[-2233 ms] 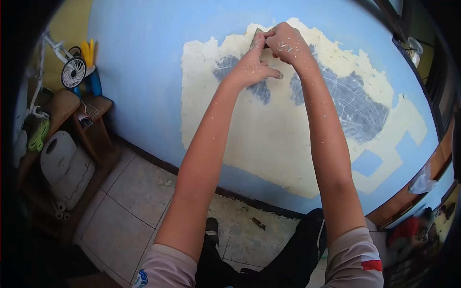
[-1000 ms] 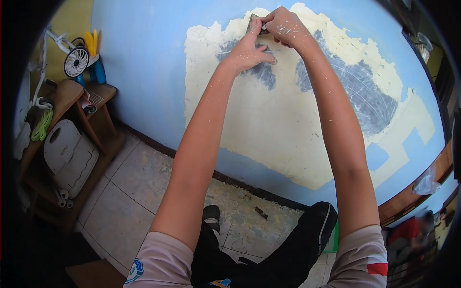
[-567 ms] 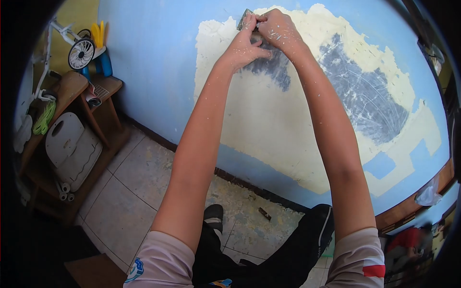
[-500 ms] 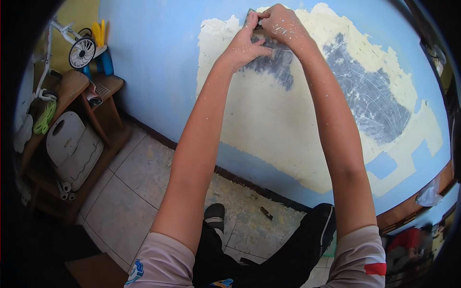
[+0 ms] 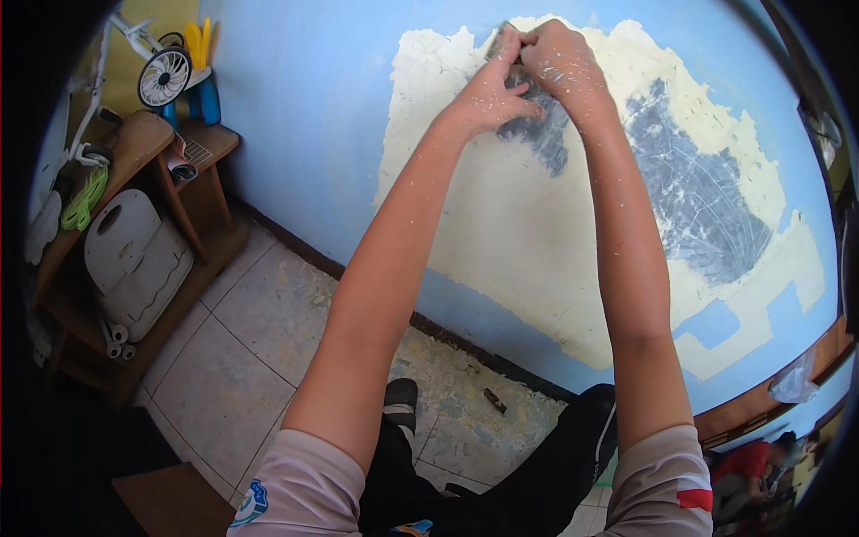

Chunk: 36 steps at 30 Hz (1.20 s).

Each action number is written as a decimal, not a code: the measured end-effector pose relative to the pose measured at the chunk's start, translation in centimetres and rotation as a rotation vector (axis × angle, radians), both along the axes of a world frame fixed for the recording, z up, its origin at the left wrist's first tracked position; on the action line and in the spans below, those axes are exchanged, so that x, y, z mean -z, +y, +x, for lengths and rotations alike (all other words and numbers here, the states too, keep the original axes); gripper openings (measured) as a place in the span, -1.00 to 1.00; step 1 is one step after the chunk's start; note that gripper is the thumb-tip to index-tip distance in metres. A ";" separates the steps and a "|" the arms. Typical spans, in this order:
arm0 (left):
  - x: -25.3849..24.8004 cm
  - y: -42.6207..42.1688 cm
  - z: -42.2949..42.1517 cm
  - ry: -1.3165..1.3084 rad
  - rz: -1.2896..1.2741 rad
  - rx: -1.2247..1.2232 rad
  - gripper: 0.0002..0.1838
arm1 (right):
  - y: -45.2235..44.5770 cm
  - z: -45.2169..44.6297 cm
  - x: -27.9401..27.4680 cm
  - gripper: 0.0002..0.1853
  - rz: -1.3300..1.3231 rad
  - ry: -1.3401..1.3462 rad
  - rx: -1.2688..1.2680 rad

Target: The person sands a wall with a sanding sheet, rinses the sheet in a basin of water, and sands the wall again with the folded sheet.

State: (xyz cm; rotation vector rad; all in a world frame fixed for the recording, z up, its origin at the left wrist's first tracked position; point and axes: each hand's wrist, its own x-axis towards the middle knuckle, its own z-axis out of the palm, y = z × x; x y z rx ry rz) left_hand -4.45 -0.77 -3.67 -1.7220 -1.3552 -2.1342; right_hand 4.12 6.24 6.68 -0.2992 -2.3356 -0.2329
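Note:
Both of my hands are at the top of the bare patch on the wall (image 5: 501, 224), dusted with pale flakes. My right hand (image 5: 562, 61) is closed in a fist around what looks like a scraper (image 5: 507, 30); its handle is mostly hidden by the fingers. My left hand (image 5: 490, 98) has its upper fingers stretched out and pressed on the scraper's flat blade, while its lower digits spread apart near the wall. Just under the hands is a dark grey scraped area (image 5: 541, 134). A larger grey area (image 5: 698, 197) lies to the right, ringed by cream plaster and blue paint.
Paint flakes and a dark brown scrap (image 5: 494, 400) lie on the tiled floor (image 5: 242, 349) by the wall. At left stands a wooden shelf unit (image 5: 201, 157) with a white wheeled item (image 5: 165, 76) and a pale plastic seat (image 5: 134, 259). A person in red (image 5: 744, 473) sits at far right.
The wall and room have shifted slightly right and down in view. Both hands keep their grip at the upper edge of the patch, with the scraper between them.

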 end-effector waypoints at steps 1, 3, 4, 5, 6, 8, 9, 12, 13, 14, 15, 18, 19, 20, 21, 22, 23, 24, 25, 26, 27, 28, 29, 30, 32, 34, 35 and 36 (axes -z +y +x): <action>0.0 -0.5 -0.9 -0.026 0.000 0.002 0.29 | 0.3 -1.2 0.9 -0.72 -0.011 0.052 -0.051; 0.4 -0.3 -0.6 -0.054 -0.002 0.016 0.27 | 0.8 -0.9 1.5 -0.70 -0.021 0.101 -0.090; 0.4 -0.6 -0.3 -0.064 0.003 0.008 0.27 | 0.5 -0.5 1.0 -0.69 0.001 0.065 -0.079; 0.7 -1.1 -0.3 -0.075 0.006 -0.006 0.27 | -0.1 -0.4 0.5 -0.68 0.020 0.028 -0.075; 0.4 -2.1 1.0 -0.018 -0.043 0.013 0.26 | -0.2 0.4 -0.6 -0.68 -0.037 -0.036 -0.062; 0.1 -1.6 2.0 -0.025 -0.033 -0.017 0.25 | -0.9 0.8 -0.2 -0.68 -0.068 -0.007 -0.018; 0.4 -1.0 1.9 -0.033 -0.038 -0.031 0.25 | -0.7 0.9 0.2 -0.69 -0.114 0.021 0.041; 0.7 -0.5 0.3 0.002 -0.020 -0.015 0.23 | 1.1 0.9 1.0 -0.65 -0.106 0.044 -0.066; 0.8 -0.6 0.3 0.027 -0.023 -0.041 0.22 | 1.6 1.0 1.1 -0.62 -0.140 0.060 -0.136; 1.1 -0.6 0.6 0.022 0.033 -0.062 0.16 | 2.2 1.1 0.8 -0.58 -0.111 0.047 -0.120; 1.3 -0.7 0.7 0.024 0.040 -0.065 0.16 | 2.0 1.3 0.8 -0.58 -0.104 0.048 -0.124; 1.4 -1.0 1.3 0.055 -0.023 -0.170 0.11 | 1.6 1.6 0.8 -0.60 -0.123 0.041 -0.125; 1.1 -1.2 1.7 0.077 -0.091 -0.291 0.10 | 1.5 1.4 0.6 -0.60 -0.119 0.049 -0.126; 1.1 -1.3 2.1 0.090 -0.162 -0.410 0.10 | 1.3 1.1 0.8 -0.60 -0.100 0.031 -0.111; 1.2 -1.2 2.1 0.086 -0.165 -0.408 0.10 | 1.2 0.8 1.2 -0.61 -0.084 0.011 -0.096; 1.2 -1.0 1.9 0.077 -0.142 -0.416 0.12 | 1.1 0.5 1.1 -0.63 -0.038 0.031 -0.100; 1.4 -0.7 1.8 0.065 -0.121 -0.422 0.13 | 1.1 0.4 1.1 -0.63 -0.043 0.026 -0.096; 1.6 -0.4 1.7 0.059 -0.130 -0.418 0.13 | 0.8 0.5 0.7 -0.64 -0.080 -0.002 -0.107; 1.7 -0.1 1.7 0.078 -0.108 -0.461 0.13 | 0.6 0.6 0.7 -0.65 -0.116 -0.033 -0.118; 2.0 0.2 1.8 0.098 -0.086 -0.503 0.13 | 1.3 -0.2 0.7 -0.66 -0.180 -0.023 -0.126; 2.1 0.4 1.6 0.097 -0.091 -0.496 0.13 | 1.0 0.0 0.8 -0.66 -0.185 -0.025 -0.120; 2.1 0.6 1.4 0.074 -0.060 -0.466 0.13 | -0.1 0.3 0.4 -0.69 -0.226 -0.072 -0.109; 2.3 0.6 1.2 0.052 -0.031 -0.441 0.13 | -1.1 0.8 -0.1 -0.62 -0.269 -0.121 -0.103; 2.2 0.5 1.4 0.054 -0.035 -0.443 0.13 | -1.8 1.6 -0.5 -0.62 -0.273 -0.120 -0.105; 2.1 -0.1 1.8 0.014 -0.067 -0.343 0.15 | -2.9 2.9 -1.0 -0.64 -0.305 -0.171 -0.044; 1.9 -0.5 2.0 0.011 -0.080 -0.371 0.17 | 0.2 0.0 0.5 -0.67 -0.268 -0.106 -0.119; 1.8 -0.5 2.1 0.009 -0.100 -0.390 0.19 | 1.6 -1.2 1.3 -0.66 -0.239 -0.039 -0.186; 2.0 -0.4 1.2 0.012 -0.103 -0.394 0.19 | 1.1 -1.7 2.0 -0.65 -0.116 0.010 -0.151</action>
